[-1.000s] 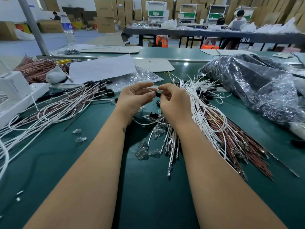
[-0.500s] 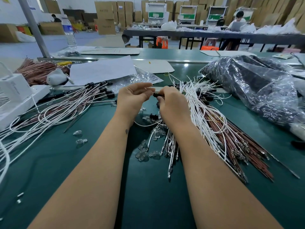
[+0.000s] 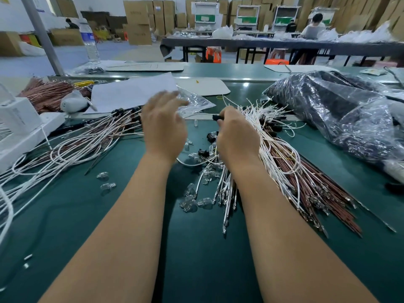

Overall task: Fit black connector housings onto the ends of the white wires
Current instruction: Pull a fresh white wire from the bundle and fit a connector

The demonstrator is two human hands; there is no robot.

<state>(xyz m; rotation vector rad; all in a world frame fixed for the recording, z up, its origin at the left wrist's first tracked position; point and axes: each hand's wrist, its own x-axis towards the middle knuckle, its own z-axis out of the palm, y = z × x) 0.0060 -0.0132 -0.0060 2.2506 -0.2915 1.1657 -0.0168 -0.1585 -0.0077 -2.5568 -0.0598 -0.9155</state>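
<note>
Right grip (image 3: 237, 136) pinching black housing (image 3: 217, 117)

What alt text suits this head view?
A person's right hand pinches a black connector housing on a white wire, while the blurred left hand hovers open above a green table strewn with wire bundles.

Green bench (image 3: 196, 259): wire bundles (image 3: 284, 162), bulbs (image 3: 192, 202), bag (image 3: 341, 110).
</note>
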